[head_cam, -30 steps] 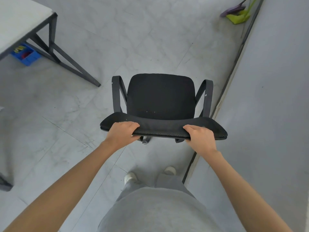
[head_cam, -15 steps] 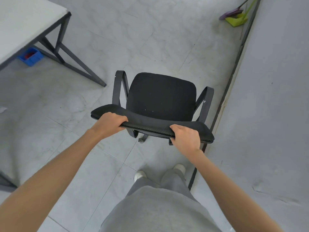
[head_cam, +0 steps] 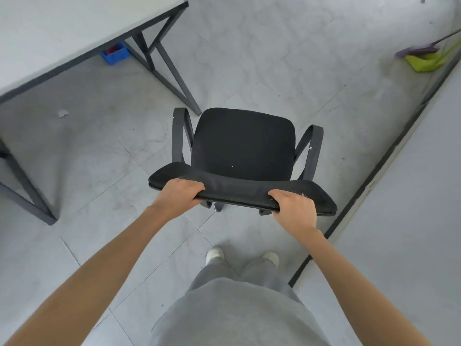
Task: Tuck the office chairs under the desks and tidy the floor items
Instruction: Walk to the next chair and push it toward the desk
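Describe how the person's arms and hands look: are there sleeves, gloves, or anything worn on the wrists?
Both forearms are bare, with no sleeve in view. The left hand and right hand wear no gloves, and no watch, bracelet or ring shows on them. Lower down, a grey top and grey trousers are seen.

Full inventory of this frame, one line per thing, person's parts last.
office chair: 1, black, centre, on the floor clear of the desk
desk: 1, grey top on a black frame, upper left
bin: 1, blue, on the floor under the desk
paper scrap: 1, pale, on the floor at left
broom: 1, purple head, upper right by the wall
dustpan: 1, lime green, beside the broom
left hand: gripping the backrest top
right hand: gripping the backrest top
shoes: 2, white, bottom centre
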`<state>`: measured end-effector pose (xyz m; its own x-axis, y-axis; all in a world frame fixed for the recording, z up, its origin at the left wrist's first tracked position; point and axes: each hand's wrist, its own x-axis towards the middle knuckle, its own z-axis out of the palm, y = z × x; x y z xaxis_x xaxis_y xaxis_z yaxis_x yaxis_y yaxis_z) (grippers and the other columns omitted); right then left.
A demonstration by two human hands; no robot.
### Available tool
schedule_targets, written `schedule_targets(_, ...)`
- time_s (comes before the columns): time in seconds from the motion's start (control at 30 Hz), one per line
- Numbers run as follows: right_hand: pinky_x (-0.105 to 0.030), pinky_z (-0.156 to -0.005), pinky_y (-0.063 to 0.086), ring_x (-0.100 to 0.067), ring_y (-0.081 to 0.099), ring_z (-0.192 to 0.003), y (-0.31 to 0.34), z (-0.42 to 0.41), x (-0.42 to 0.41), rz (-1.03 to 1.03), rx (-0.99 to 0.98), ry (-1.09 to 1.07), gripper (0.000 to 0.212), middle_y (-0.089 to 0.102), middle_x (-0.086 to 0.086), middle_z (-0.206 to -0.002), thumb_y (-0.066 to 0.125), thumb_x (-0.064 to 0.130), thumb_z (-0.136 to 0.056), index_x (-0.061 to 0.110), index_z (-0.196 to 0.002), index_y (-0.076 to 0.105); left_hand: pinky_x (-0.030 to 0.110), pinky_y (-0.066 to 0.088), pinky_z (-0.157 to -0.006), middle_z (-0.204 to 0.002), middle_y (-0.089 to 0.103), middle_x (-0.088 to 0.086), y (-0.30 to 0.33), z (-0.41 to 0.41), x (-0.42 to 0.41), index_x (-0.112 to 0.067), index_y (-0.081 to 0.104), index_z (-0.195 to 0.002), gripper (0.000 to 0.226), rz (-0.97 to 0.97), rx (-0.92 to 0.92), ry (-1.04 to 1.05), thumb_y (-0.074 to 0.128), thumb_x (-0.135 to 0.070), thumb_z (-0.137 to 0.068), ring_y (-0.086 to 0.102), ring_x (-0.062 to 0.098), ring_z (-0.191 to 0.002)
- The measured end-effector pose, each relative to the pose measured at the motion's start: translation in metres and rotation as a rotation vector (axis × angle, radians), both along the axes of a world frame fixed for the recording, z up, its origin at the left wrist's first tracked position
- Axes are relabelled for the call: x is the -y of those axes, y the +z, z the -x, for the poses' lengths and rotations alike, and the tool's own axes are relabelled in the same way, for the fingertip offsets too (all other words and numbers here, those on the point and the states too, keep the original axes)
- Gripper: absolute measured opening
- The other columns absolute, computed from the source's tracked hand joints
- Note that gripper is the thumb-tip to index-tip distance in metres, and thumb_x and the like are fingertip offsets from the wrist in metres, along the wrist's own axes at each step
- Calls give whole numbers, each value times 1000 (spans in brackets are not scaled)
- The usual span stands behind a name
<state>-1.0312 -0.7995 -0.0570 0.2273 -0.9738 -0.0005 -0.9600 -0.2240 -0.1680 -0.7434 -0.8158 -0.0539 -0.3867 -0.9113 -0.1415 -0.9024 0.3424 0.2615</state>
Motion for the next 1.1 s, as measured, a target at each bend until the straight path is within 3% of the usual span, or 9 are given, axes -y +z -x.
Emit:
schedule_targets(0.13,-28,-65,46,-20,65,-91,4,28,28,-66,-41,76,36,71,9,-100,63,15,-74,25,-109,64,34,42,-63,-79,66,7,5,35,-12,-7,58,-83,16,-13,42,122,57,-23,-86,61,30,-76)
schedule_targets(0.27,-26,-61,44,-19,64,-87,6,49,54,-79,-35,182,36,71,10,-97,62,12,-73,27,-106,64,33,41,-63,-84,67,4,1,62,-22,-11,58,-91,18,-46,119,242,53,-28,-88,62,28,-79)
schedule_targets(0.4,-25,-56,42,-20,64,-79,9,65,78,-80,-8,315,30,71,8,-89,64,16,-71,26,-100,66,30,38,-59,-78,66,4,1,91,-33,-11,59,-86,18,-8,98,389,56,-29,-86,60,27,-73)
schedule_targets(0.5,-27,-57,45,-20,64,-79,11,86,95,-87,-22,435,31,71,9,-90,64,15,-70,26,-98,66,27,35,-52,-66,64,3,0,122,-47,-10,60,-77,17,49,64,481,65,-27,-81,59,26,-61)
schedule_targets(0.63,-24,-50,44,-19,67,-74,10,111,108,-45,-15,592,41,72,10,-86,69,7,-57,25,-93,68,20,35,-33,-47,59,-4,-6,162,-77,-14,64,-63,24,135,85,552,85,-22,-55,54,17,-37)
schedule_targets(0.77,-18,-45,39,-15,66,-65,13,118,111,-38,-14,703,45,71,13,-75,72,8,-45,27,-85,69,20,33,-31,-49,60,-6,-11,184,-103,-15,66,-66,9,209,52,609,68,-22,-62,52,16,-36)
schedule_targets(0.87,-17,-43,33,-15,63,-59,9,117,104,-42,-28,767,40,68,12,-70,70,10,-44,26,-80,67,19,31,-32,-51,60,-9,-10,186,-120,-17,67,-70,26,242,50,643,45,-31,-73,51,14,-38)
schedule_targets(1.1,-17,-40,25,-15,56,-51,1,99,90,-31,-60,824,27,61,9,-60,65,11,-44,22,-68,63,19,40,-40,-63,69,-8,0,167,-130,-15,70,-81,32,300,15,704,45,-33,-72,61,17,-48)
